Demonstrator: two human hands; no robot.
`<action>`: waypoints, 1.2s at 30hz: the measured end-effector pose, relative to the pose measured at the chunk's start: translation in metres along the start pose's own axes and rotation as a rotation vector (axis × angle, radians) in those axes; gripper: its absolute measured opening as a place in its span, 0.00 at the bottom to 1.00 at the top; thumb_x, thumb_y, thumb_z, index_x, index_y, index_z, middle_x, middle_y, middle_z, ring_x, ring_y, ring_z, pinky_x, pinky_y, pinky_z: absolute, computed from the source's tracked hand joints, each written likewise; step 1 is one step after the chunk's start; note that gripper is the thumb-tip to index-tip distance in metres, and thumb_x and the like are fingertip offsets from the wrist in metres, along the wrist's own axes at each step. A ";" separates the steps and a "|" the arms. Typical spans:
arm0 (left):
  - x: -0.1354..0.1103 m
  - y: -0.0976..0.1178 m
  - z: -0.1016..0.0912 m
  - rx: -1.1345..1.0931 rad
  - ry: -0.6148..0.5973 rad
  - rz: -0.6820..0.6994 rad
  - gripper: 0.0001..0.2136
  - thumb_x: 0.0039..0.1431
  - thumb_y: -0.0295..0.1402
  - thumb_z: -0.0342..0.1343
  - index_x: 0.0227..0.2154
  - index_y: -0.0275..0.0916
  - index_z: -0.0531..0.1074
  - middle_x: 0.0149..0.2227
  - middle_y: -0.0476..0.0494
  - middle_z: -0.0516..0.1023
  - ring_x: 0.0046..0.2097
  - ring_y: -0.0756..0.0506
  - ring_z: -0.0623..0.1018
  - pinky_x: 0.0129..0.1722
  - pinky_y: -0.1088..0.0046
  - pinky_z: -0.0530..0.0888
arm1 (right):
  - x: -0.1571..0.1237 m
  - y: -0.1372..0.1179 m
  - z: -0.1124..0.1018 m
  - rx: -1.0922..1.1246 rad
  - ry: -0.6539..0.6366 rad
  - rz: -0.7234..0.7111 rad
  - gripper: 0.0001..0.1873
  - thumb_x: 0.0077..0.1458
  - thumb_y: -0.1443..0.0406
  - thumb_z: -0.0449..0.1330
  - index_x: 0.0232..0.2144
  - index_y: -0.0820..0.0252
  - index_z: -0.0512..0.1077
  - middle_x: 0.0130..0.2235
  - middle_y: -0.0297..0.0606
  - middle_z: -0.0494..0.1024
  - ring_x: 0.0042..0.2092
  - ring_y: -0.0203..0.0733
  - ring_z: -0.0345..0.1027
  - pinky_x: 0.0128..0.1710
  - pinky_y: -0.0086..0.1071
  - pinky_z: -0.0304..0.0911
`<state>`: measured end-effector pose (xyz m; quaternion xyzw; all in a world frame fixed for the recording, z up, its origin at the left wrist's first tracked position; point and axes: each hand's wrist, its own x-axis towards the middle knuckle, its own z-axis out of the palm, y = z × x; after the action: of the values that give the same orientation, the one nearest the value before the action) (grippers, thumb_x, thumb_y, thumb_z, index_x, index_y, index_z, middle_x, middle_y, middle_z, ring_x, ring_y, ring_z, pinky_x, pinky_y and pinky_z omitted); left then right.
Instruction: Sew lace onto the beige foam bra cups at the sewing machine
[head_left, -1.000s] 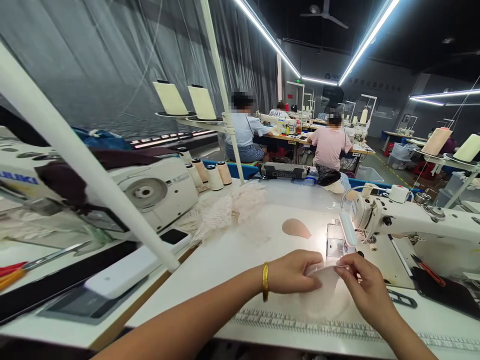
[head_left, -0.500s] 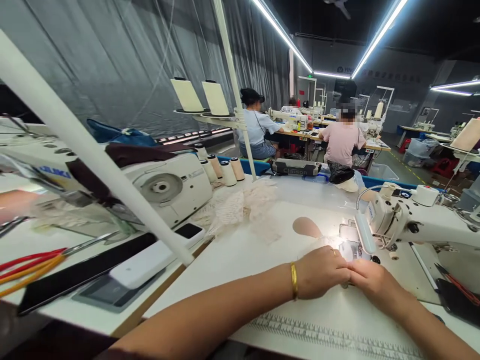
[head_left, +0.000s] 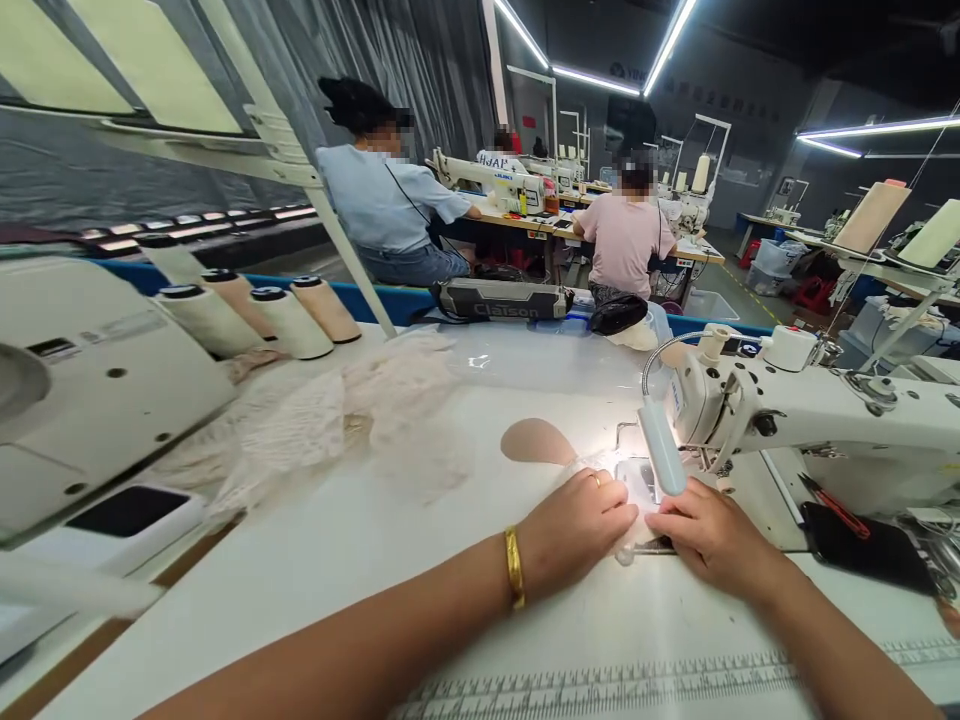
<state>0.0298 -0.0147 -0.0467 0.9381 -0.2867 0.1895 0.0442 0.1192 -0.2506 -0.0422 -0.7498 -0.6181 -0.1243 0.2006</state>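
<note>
Left hand: one, back upward, forearm slanting in from lower left; fingers curled nearly closed, thumb drawn in beside them, tips gripping the thin pale fabric. Gold bangle at wrist; ring on one finger.

Right hand: one, back upward, forearm from lower right; wrist angled inward, fingers bent, thumb and forefinger brought together on the fabric's right side. Fingertips of the two hands near each other, a narrow gap between.

Fabric: one piece, partly hidden by the hands, on the table beside the needle area of the white sewing machine, beneath its lit lamp.

Beige rounded piece: flat, beyond the left hand. Ruler strip: along the near edge.
</note>
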 end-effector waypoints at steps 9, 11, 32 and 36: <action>0.002 0.004 0.003 0.018 0.079 0.001 0.10 0.65 0.23 0.50 0.28 0.38 0.69 0.28 0.46 0.69 0.30 0.45 0.65 0.34 0.66 0.63 | 0.000 -0.004 0.000 0.049 -0.022 0.037 0.17 0.61 0.77 0.51 0.42 0.55 0.74 0.34 0.37 0.75 0.36 0.42 0.59 0.30 0.31 0.54; 0.002 0.004 0.004 -0.003 0.090 -0.005 0.10 0.65 0.22 0.50 0.30 0.38 0.71 0.30 0.45 0.71 0.31 0.45 0.67 0.35 0.66 0.64 | 0.000 -0.004 0.000 0.052 -0.013 0.038 0.17 0.61 0.77 0.51 0.43 0.55 0.74 0.35 0.37 0.76 0.36 0.42 0.59 0.29 0.31 0.53; 0.026 -0.036 0.019 -0.064 0.029 0.171 0.08 0.69 0.35 0.57 0.34 0.39 0.75 0.38 0.45 0.81 0.40 0.42 0.74 0.47 0.63 0.66 | -0.002 0.003 0.010 -0.088 -0.008 0.146 0.11 0.63 0.73 0.53 0.41 0.56 0.73 0.36 0.38 0.74 0.38 0.45 0.63 0.29 0.31 0.52; 0.031 -0.043 0.023 -0.078 0.017 0.183 0.09 0.71 0.36 0.55 0.37 0.41 0.77 0.38 0.45 0.81 0.42 0.42 0.75 0.49 0.63 0.67 | -0.003 0.004 0.012 -0.100 -0.016 0.177 0.12 0.65 0.74 0.50 0.38 0.56 0.71 0.35 0.38 0.73 0.37 0.44 0.64 0.29 0.32 0.52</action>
<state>0.0849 0.0005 -0.0550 0.9039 -0.3779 0.1894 0.0658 0.1219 -0.2483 -0.0543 -0.8115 -0.5441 -0.1308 0.1683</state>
